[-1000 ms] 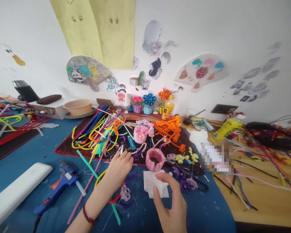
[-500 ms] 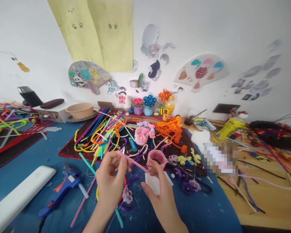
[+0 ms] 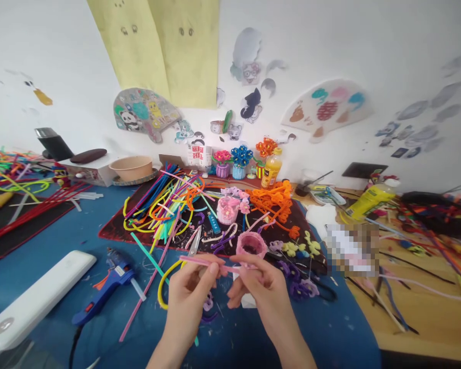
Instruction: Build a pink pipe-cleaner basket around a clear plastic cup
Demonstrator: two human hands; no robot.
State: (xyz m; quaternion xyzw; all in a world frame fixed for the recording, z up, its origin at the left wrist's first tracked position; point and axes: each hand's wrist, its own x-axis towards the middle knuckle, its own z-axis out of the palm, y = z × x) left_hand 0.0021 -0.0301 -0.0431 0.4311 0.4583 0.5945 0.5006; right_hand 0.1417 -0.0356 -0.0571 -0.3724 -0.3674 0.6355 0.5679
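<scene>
A pink pipe cleaner (image 3: 231,269) stretches sideways between my two hands above the near edge of the dark mat. My left hand (image 3: 194,292) is closed in a pinch on it, with one end sticking out past the fingers to the left. My right hand (image 3: 265,287) pinches the other part between thumb and fingers. Just beyond the right hand stands a round pink fuzzy cup (image 3: 251,245), its opening facing up. Scissors (image 3: 194,243) lie behind my left hand, partly hidden by it. Purple pipe-cleaner flowers (image 3: 299,288) rest to the right.
A blue glue gun (image 3: 113,284) and a long white device (image 3: 42,300) lie at left. On the mat (image 3: 111,225) are a heap of coloured pipe cleaners (image 3: 165,210), a pink flower pot (image 3: 227,211) and orange pieces (image 3: 271,202). An orange drink bottle (image 3: 271,170) stands behind.
My right hand, its fingers spread before, has closed on the pink pipe cleaner. The left hand has shifted along it, so an end now points left. The view has moved slightly.
</scene>
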